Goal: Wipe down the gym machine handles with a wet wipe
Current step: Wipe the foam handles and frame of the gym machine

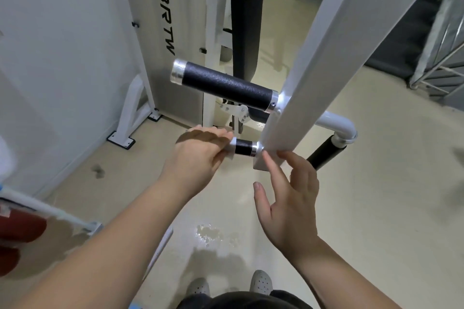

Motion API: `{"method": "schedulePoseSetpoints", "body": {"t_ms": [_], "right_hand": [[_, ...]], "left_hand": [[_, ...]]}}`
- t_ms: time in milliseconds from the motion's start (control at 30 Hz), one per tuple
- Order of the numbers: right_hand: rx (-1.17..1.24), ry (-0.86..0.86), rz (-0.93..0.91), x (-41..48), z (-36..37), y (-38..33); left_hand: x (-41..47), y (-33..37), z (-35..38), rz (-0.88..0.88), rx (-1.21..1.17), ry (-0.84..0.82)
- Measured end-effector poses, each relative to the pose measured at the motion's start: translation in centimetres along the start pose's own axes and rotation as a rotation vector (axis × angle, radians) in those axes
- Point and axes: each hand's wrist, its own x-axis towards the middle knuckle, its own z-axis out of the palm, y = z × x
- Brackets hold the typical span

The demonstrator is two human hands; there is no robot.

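A white machine arm (pixel 319 63) slants down through the middle of the view and carries two black handles with silver end caps. The upper handle (pixel 226 85) is bare. My left hand (pixel 198 155) is closed round the outer end of the lower handle (pixel 243 147), with a bit of white wet wipe (pixel 229 155) showing under the fingers. My right hand (pixel 288 198) is open, fingers spread, its fingertips touching the lower end of the white arm beside that handle. A third black grip (pixel 324 153) hangs from a white curved tube behind the arm.
The white weight-stack cover (pixel 160 32) with black lettering stands to the left, a black back pad (pixel 247 22) behind the handles. A wet patch (pixel 211 233) lies on the beige floor. Dark stairs with a metal frame (pixel 439 45) are at the right. My shoes (pixel 261 283) are below.
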Motion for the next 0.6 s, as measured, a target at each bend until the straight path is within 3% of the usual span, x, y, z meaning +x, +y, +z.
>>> {"method": "schedulePoseSetpoints", "body": {"t_ms": [233,300,433,600], "right_hand": [[0.081,-0.106,0.013,-0.2,0.3,0.0],[0.002,-0.125,-0.01,-0.2,0.4,0.2],[-0.356,-0.223,-0.101,0.2,0.7,1.0],[-0.413,-0.189,-0.184,1.2,0.5,1.6]], "left_hand": [[3.6,2.4,-0.4,0.055,-0.019,-0.2],[4.8,3.8,0.3,0.073,-0.039,-0.267],[5.5,3.3,0.4,0.092,-0.05,-0.268],[3.8,-1.0,-1.7,0.056,0.0,-0.174]]}}
